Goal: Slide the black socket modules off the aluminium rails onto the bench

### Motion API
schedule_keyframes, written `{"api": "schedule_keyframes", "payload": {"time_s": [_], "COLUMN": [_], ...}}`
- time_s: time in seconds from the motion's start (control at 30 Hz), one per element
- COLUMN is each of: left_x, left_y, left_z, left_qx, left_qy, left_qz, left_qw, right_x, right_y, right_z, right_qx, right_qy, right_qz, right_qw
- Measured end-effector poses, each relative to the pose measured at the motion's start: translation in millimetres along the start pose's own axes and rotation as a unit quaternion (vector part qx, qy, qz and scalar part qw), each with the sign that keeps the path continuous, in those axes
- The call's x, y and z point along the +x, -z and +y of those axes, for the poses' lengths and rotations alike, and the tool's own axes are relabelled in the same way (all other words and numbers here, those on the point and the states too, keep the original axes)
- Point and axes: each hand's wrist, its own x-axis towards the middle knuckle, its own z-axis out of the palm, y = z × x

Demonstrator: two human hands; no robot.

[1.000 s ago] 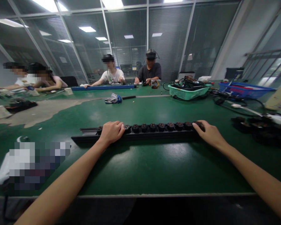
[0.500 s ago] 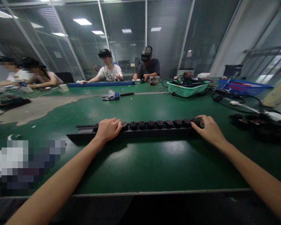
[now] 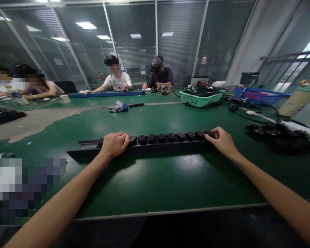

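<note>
A long black channel (image 3: pixel 160 147) lies across the table in front of me, with a row of round black socket modules (image 3: pixel 171 137) seated in it. My left hand (image 3: pixel 115 144) wraps over the channel towards its left end, fingers closed, hiding part of the row. At the right end my right hand (image 3: pixel 223 140) pinches the last dark socket module (image 3: pixel 210 134) between thumb and fingers. The fingers partly cover that module, and whether it is fully seated I cannot tell. Left of my left hand, a bare stretch of the channel's inside shows.
Loose black modules (image 3: pixel 271 136) are piled at right, near a white power strip and cables. Further back stand a green basket (image 3: pixel 196 100) of cables, a blue tray (image 3: pixel 260 96) and a tilted bottle (image 3: pixel 297 100). Gloves (image 3: pixel 119 106) lie mid-table. Several people sit across the table.
The whole view has shifted slightly, so everything sits further left in the picture. Both hands keep nearly the same places on the channel, the right fingers still at its end module.
</note>
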Motion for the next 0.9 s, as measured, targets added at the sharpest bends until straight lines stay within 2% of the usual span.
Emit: {"api": "schedule_keyframes", "payload": {"time_s": [0.37,0.67,0.9], "left_x": [0.6,0.3,-0.3], "left_y": [-0.9,-1.2,-1.6], "left_z": [-0.5,0.0,0.0], "left_qx": [0.006,-0.007,-0.012], "left_qy": [-0.009,-0.007,-0.006], "left_qz": [0.008,0.015,0.020], "left_qw": [1.000,1.000,1.000], "right_x": [0.7,0.5,2.4], "right_y": [-4.6,-9.0,-4.7], "right_z": [-3.0,2.1,5.4], "right_qx": [-0.003,-0.036,-0.044], "right_qy": [-0.025,-0.012,-0.029], "right_qz": [0.009,0.031,0.023], "right_qw": [1.000,0.999,0.998]}}
